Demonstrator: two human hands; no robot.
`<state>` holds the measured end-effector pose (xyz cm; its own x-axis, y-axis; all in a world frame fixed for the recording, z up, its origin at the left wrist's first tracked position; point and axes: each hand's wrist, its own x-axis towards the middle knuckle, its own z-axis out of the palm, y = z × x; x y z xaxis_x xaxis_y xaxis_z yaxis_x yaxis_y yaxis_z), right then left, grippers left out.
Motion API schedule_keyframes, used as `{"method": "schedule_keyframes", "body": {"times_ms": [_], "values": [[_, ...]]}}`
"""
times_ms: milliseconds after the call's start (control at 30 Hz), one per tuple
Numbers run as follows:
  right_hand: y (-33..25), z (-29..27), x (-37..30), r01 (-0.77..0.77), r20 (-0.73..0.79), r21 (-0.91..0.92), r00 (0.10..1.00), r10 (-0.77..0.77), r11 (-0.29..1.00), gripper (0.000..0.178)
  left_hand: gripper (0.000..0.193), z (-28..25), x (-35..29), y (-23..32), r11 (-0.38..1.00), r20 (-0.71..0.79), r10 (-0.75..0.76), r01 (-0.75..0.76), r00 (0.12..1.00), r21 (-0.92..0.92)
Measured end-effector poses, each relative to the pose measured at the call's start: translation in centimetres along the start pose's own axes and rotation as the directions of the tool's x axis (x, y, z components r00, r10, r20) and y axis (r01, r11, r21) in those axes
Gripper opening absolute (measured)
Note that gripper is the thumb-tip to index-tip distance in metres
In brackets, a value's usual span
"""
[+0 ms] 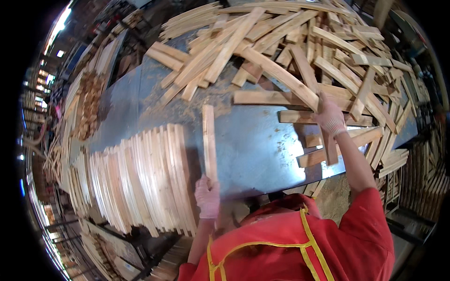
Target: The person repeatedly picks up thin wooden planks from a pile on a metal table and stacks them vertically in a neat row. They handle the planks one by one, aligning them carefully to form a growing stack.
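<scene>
In a knit glove, my left hand [207, 197] is closed round the near end of a wooden slat [209, 138], which points away from me over the metal table. To the right, my gloved right hand [331, 115] reaches into a loose heap of slats [281, 77]. Its fingers are closed on a wooden strip [330, 149] that shows below the hand; they partly hide it. Beside my left hand lies a row of slats [145, 180], set side by side along the table's near left part.
Sawdust is scattered over the blue-grey metal table [253, 154], whose near edge runs by my body. More slats are stacked at the far left [89, 105]. Racked timber [424, 175] stands at the right, and slats overhang the table's right edge.
</scene>
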<state>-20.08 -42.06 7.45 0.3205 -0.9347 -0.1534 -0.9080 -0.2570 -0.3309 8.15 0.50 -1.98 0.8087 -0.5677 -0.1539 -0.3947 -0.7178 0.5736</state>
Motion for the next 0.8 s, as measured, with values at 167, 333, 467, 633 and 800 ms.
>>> {"method": "schedule_keyframes", "body": {"times_ms": [167,333,467,633,800], "values": [[-4.4,5.9,-10.0,-0.059,0.226,0.669,0.966,-0.128,0.741,0.107,0.068,-6.3,-0.9,-5.1,0.78,-0.174,0.17,-0.025,0.97,0.626],[-15.1,15.0,-18.2,-0.466,0.503,0.864,0.786,-0.359,0.191,0.101,0.075,-5.1,-3.0,-6.6,0.992,0.198,0.125,-0.129,0.972,0.005],[-19.4,25.5,-23.0,-0.311,0.493,0.855,0.738,-0.462,0.415,0.092,0.085,-5.5,-6.4,-1.1,0.7,0.594,0.065,0.387,0.802,-0.6],[-24.4,21.4,-23.5,0.121,0.691,0.492,0.548,-0.471,0.862,0.089,0.097,-8.1,-9.2,-3.0,0.999,0.401,-0.012,-0.008,0.916,0.047],[-27.8,25.8,-21.6,0.457,0.602,0.545,0.371,-0.707,0.703,0.073,0.094,-7.4,-8.0,-0.1,0.91,0.092,0.342,-0.354,0.935,0.216]]}}
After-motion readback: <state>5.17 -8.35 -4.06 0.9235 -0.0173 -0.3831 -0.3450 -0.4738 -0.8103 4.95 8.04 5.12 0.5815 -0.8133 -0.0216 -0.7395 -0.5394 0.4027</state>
